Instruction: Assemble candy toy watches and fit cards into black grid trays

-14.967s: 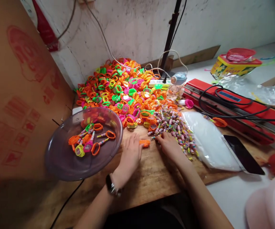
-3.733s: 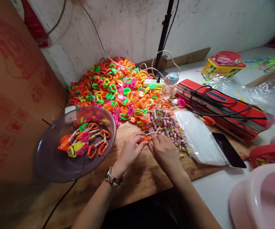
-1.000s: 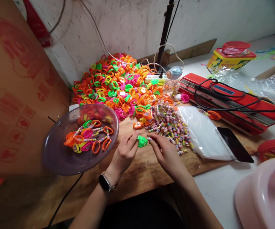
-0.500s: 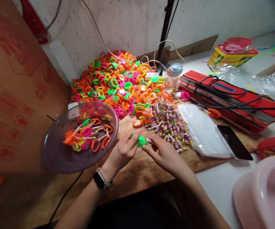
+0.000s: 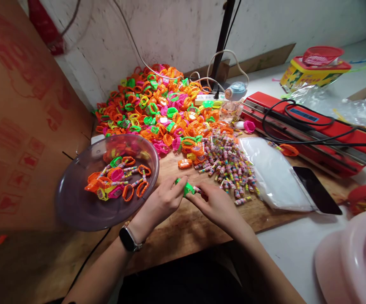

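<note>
A green plastic toy watch (image 5: 188, 189) is pinched by my left hand (image 5: 167, 195), with a wristwatch on that arm. My right hand (image 5: 213, 202) grips a small wrapped candy roll (image 5: 197, 190), its end against the green toy watch. How far the roll goes in is hidden by my fingers. Just beyond my hands lies an orange toy watch (image 5: 184, 164). Behind it spreads a large pile of colourful toy watches (image 5: 157, 109), and to the right a heap of wrapped candy rolls (image 5: 230, 164). The purple translucent basin (image 5: 75, 211) on the left holds several toy watches with candy rolls.
A clear plastic bag (image 5: 268, 177) and a dark phone (image 5: 316, 190) lie to the right. Behind them sits a red heat sealer (image 5: 335, 126) with a black cord. A cardboard box (image 5: 21, 139) stands at left, a pink basin (image 5: 331, 261) at lower right.
Both hands stay together at the green toy watch, which has tilted slightly. The whole view has shifted a little, so things on the right appear further right.
</note>
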Tool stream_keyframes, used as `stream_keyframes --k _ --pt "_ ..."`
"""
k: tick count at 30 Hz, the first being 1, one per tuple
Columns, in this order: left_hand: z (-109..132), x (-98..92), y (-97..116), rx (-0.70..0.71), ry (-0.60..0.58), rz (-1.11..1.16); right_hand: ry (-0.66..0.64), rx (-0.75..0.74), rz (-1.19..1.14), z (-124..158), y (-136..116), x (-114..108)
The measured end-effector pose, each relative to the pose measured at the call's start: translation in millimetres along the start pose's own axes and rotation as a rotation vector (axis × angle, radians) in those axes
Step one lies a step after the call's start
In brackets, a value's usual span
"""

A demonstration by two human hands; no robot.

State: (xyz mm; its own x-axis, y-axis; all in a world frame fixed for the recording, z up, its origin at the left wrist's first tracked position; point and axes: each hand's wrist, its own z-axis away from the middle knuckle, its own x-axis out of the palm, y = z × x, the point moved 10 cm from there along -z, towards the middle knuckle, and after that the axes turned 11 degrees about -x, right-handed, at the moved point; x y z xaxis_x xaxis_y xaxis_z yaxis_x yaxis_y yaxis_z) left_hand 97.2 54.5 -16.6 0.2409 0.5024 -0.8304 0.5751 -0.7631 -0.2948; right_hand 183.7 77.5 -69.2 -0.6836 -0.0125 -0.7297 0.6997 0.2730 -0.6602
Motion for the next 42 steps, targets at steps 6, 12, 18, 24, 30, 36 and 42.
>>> stream_keyframes --k 6,12,18,24,30,36,42 --pt "2.6 15.0 3.2 0.075 -0.028 -0.008 0.06 0.007 0.08 4.2 1.1 -6.7" --pt "0.5 13.1 4.5 0.067 -0.045 0.054 0.034 0.021 0.144 3.1 3.1 -4.4" --pt "-0.7 5.8 0.3 0.005 -0.098 0.083 0.041 -0.035 0.088 0.0 0.0 5.6" --pt "2.7 -15.6 -24.0 -0.062 -0.097 0.018 0.124 -0.255 0.03 -10.5 -20.8 0.2" --pt "38.1 -38.9 -126.6 -0.74 -0.065 -0.284 0.052 -0.093 0.408 -37.6 48.5 5.9" --pt "-10.9 33.9 -84.0 -0.838 -0.063 0.342 0.031 -0.131 0.447 -52.7 73.0 21.6" --pt "-29.6 140.0 -81.2 -1.068 -0.158 0.845 0.09 -0.161 0.307 -40.5 69.8 21.3"
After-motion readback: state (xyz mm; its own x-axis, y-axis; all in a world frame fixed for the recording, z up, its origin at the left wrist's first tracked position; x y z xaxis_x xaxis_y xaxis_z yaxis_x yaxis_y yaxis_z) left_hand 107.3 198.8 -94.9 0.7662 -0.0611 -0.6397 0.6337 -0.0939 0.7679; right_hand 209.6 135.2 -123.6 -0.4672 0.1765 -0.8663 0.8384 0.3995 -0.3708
